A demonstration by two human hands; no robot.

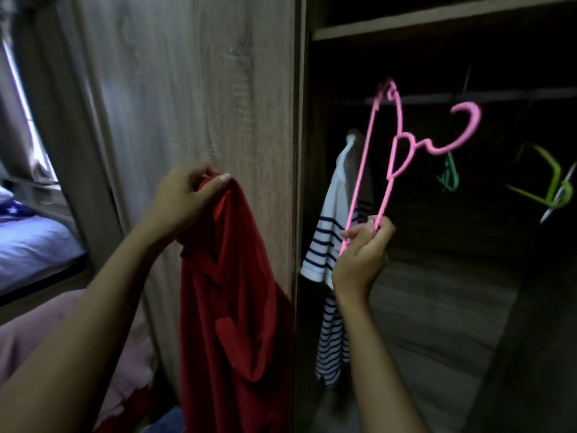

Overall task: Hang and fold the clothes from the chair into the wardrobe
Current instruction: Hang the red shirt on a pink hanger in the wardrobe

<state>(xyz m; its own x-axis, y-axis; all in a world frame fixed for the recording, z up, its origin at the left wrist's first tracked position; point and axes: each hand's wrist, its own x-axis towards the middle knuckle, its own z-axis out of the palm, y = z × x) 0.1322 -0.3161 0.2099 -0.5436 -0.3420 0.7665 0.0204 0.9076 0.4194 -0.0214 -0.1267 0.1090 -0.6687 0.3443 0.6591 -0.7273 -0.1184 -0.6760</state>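
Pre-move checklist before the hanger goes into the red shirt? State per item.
1. Left hand grips the top of the red shirt: ok.
2. Right hand grips the pink hanger by one end: ok.
3. Neck opening found and spread: cannot tell, the fabric is bunched.
4. Hanger inside the shirt: not ok, they are apart.
5. Wardrobe open, rail in view: ok.
6. Free room on the rail beside the striped shirt: cannot tell, too dark.
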